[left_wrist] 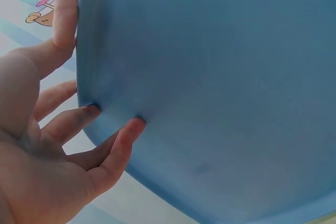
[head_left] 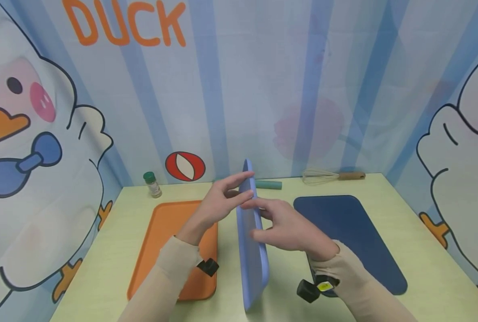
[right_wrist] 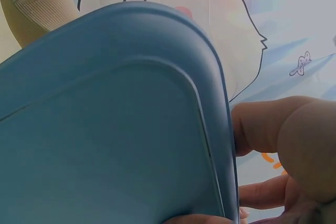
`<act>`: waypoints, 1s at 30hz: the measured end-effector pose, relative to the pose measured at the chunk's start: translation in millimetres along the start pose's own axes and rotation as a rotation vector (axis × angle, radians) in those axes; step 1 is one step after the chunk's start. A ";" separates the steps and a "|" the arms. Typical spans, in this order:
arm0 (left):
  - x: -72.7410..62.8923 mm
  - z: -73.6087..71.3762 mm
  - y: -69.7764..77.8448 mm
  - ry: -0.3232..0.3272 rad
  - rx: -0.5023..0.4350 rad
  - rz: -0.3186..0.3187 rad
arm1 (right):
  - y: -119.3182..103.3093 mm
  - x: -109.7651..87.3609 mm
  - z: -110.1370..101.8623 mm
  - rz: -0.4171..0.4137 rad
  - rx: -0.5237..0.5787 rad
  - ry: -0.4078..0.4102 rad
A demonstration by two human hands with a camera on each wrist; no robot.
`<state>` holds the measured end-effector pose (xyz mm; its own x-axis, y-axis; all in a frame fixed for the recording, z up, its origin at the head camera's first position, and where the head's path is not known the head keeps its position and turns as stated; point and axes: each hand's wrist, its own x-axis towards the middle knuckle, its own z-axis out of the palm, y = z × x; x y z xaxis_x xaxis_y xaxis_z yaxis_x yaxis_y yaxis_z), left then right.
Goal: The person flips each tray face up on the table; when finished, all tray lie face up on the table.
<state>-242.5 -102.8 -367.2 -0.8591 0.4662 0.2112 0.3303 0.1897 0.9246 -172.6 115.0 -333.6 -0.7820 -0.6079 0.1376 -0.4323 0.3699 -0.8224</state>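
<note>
A periwinkle-blue tray [head_left: 252,268] with rounded corners stands upright on its edge, seen nearly edge-on in the head view. My left hand [head_left: 216,203] holds its upper left side; in the left wrist view the thumb lies along the rim and fingertips [left_wrist: 135,124] touch the tray's broad face. From the right, my right hand [head_left: 291,226] grips the tray's near upper edge. The right wrist view shows the tray's rounded corner and raised rim [right_wrist: 212,61], a finger against the outer edge and another on the face at the bottom, partly cut off.
An orange tray [head_left: 174,223] lies flat on the left of the pale table, and a navy tray [head_left: 343,232] on the right. Along the back edge are a green-capped shaker [head_left: 153,184], a teal cylinder [head_left: 269,184] partly hidden behind the upright tray, and a whisk [head_left: 331,175].
</note>
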 end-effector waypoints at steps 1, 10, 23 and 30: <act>0.0 -0.1 0.1 0.000 0.002 0.001 | 0.1 -0.5 0.1 -0.001 0.005 0.002; 0.3 0.4 0.2 -0.009 0.009 0.012 | 2.0 -2.3 1.5 0.005 0.088 0.012; 0.5 1.9 1.4 -0.008 0.001 0.026 | 8.9 -5.0 0.8 0.026 0.195 0.024; 0.5 1.6 0.6 -0.016 -0.016 0.011 | 15.1 -4.9 1.9 0.045 0.267 0.049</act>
<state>-242.1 -101.1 -367.0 -0.8490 0.4822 0.2162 0.3334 0.1712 0.9271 -174.4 122.2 -347.8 -0.8215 -0.5577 0.1190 -0.2682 0.1937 -0.9437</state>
